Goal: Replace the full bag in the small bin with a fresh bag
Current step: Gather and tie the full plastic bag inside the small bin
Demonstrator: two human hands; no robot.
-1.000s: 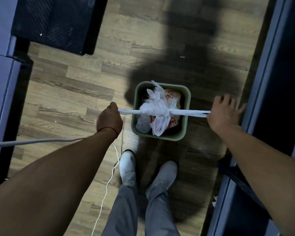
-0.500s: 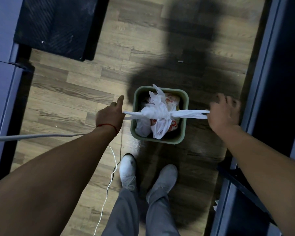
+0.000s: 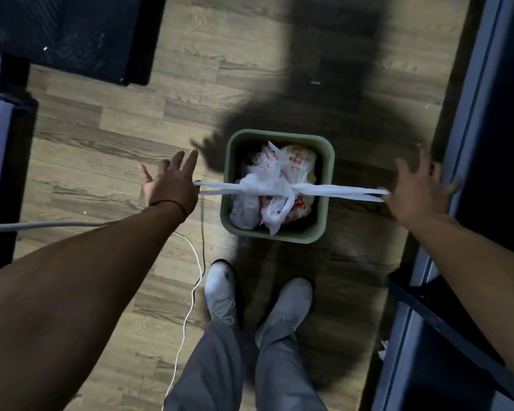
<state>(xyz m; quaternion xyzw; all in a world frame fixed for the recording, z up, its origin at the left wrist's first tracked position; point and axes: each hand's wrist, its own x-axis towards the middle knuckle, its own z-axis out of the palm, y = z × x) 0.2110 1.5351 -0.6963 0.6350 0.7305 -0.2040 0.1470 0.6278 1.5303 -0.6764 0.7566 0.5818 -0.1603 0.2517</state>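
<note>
Although the full bag (image 3: 267,191) has been knotted at its middle, it sits inside the small green bin (image 3: 328,185) at the centre of the frame, so the task looks to be in its early part: the tying seems done or nearly so, while lifting the bag out and lining the bin with a fresh bag are left, and no fresh bag shows anywhere in view. The two handle ends stretch out taut to either side above the rim. The left hand (image 3: 172,185), at centre left, has its fingers spread wide, with the end of the strip reaching its palm edge; whether anything pinches the plastic there cannot be told. The right hand (image 3: 416,191), at centre right, also has its fingers splayed and is blurred, the strip ending at its lower edge; its hold likewise cannot be told. For room, the wooden floor (image 3: 116,149) lies open to the left and above the bin. The right side is tighter: a dark cabinet edge (image 3: 469,143) runs down the frame just beside the right hand. A white cable (image 3: 190,292) trails on the floor near the person's left shoe (image 3: 220,286), a likely snag when stepping.
</note>
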